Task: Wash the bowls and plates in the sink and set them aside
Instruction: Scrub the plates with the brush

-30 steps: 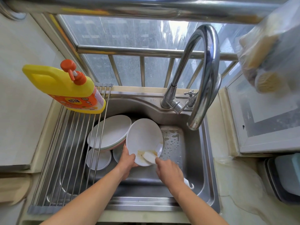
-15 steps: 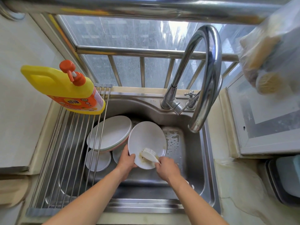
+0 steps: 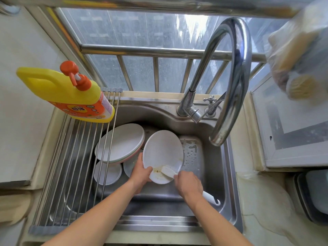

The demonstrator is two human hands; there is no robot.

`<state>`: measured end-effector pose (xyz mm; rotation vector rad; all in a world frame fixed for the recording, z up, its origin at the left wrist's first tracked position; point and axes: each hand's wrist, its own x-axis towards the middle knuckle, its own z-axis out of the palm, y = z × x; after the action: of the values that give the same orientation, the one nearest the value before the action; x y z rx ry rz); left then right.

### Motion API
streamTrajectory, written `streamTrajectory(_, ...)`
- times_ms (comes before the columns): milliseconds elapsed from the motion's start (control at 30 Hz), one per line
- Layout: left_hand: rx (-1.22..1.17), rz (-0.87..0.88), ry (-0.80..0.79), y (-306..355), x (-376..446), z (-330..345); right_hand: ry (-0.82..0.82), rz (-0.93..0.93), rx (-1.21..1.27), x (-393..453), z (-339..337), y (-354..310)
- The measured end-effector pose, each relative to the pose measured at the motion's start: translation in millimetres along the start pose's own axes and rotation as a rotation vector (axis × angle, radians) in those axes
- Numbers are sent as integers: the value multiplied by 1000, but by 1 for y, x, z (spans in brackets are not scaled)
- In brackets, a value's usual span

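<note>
1. The left hand (image 3: pixel 141 172) is gripping the tilted white plate (image 3: pixel 162 153) by its near rim, over the sink (image 3: pixel 229 174) just left of the faucet (image 3: pixel 229 82).
2. The right hand (image 3: pixel 189 185) is closed round a white dish brush (image 3: pixel 168 172), scrubbing the yellowish smear.
3. I'd be keeping the bristles flat and turning the plate.
4. More plates (image 3: pixel 120 142) are waiting further left.
5. The detergent bottle (image 3: pixel 71 95) label is too blurred to read.
</note>
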<state>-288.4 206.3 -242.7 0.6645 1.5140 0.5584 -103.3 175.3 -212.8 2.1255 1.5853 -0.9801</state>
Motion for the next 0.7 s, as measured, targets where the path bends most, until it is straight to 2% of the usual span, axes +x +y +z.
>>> streamTrajectory(100,-30,2,23,4,2,-5,-92,-123,109,-1,2,-10)
streamTrajectory(267,-51,-23,43,-2,0,-4,15,11,14,3,1,-13)
streamTrajectory(400,-75,-32,66,-7,5,-5,-55,-93,69,-2,3,-24)
streamTrajectory(533,-80,-34,66,-6,2,-2,-38,32,7,3,0,-17)
streamTrajectory(700,-92,-32,54,-5,5,-5,-156,-91,197,5,1,-25)
